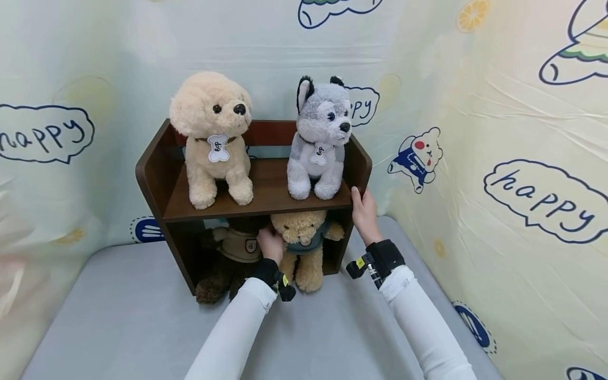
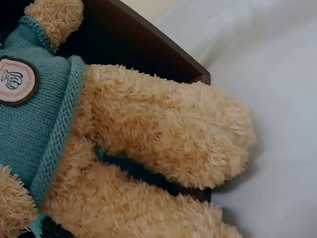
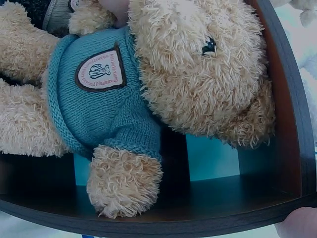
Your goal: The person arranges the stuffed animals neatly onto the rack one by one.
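Observation:
A tan teddy bear [image 1: 309,264] in a teal knit sweater [image 3: 101,79] sits in the lower right of a dark brown two-tier shelf [image 1: 271,206]. My left hand [image 1: 271,244] holds the bear by its arm on the left side, close to its head; the fingertips are mostly hidden. My right hand [image 1: 366,214] grips the shelf's right side panel, thumb at the front edge beside the upper board. The bear's legs [image 2: 168,129] stick out past the shelf front. Left of it, a dark brown bear [image 1: 237,253] in a beige sweater sits partly in shadow.
On the upper board sit a cream plush dog [image 1: 216,142] at left and a grey husky plush [image 1: 320,142] at right, both wearing bone tags. The shelf stands on a grey padded surface [image 1: 133,295], against printed cloth walls [image 1: 456,126] at back and right.

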The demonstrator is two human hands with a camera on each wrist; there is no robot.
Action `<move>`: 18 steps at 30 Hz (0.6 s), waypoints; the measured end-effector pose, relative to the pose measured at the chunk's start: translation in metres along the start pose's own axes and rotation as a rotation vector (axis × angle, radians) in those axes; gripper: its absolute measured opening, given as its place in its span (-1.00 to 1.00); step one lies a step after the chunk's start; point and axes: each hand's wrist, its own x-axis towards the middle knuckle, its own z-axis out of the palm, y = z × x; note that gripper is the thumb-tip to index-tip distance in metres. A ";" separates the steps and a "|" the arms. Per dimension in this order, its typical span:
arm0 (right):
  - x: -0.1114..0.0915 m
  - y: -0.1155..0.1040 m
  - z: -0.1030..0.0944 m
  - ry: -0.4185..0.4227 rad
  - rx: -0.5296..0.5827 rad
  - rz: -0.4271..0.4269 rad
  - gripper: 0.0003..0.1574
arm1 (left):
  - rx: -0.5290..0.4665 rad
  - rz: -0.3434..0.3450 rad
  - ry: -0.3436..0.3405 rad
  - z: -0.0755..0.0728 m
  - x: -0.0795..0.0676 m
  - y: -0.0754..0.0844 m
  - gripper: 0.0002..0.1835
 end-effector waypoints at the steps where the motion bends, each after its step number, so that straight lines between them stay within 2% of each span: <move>1: 0.000 0.000 -0.001 -0.001 -0.001 0.002 -0.67 | -0.047 -0.003 -0.001 0.001 0.003 -0.001 -0.78; 2: 0.000 0.000 -0.001 -0.001 -0.006 0.002 -0.68 | -0.093 -0.011 -0.004 0.002 0.005 -0.001 -0.75; 3: 0.000 0.000 -0.002 0.002 -0.012 0.000 -0.68 | -0.151 -0.008 0.014 0.011 0.013 -0.018 -0.73; 4: 0.000 0.001 -0.002 0.003 -0.013 -0.001 -0.69 | -0.167 0.003 0.033 0.019 0.021 -0.036 -0.70; 6: 0.000 0.001 -0.001 0.009 -0.013 -0.003 -0.70 | -0.206 0.022 0.050 0.036 0.039 -0.077 -0.63; 9: 0.000 0.001 -0.001 0.017 -0.017 -0.003 -0.70 | -0.178 0.014 0.092 0.067 0.070 -0.150 -0.63; 11: 0.000 0.001 -0.001 0.013 -0.005 0.005 -0.69 | -0.161 0.009 0.091 0.073 0.078 -0.166 -0.68; 13: 0.000 0.001 -0.002 0.005 -0.005 0.007 -0.67 | -0.176 -0.014 0.085 0.075 0.081 -0.169 -0.72; 16: 0.001 0.001 -0.002 0.000 -0.001 0.007 -0.64 | -0.231 -0.030 0.095 0.072 0.078 -0.160 -0.74; 18: 0.001 0.002 -0.002 -0.002 -0.007 0.005 -0.62 | -0.265 -0.067 0.062 0.068 0.074 -0.151 -0.75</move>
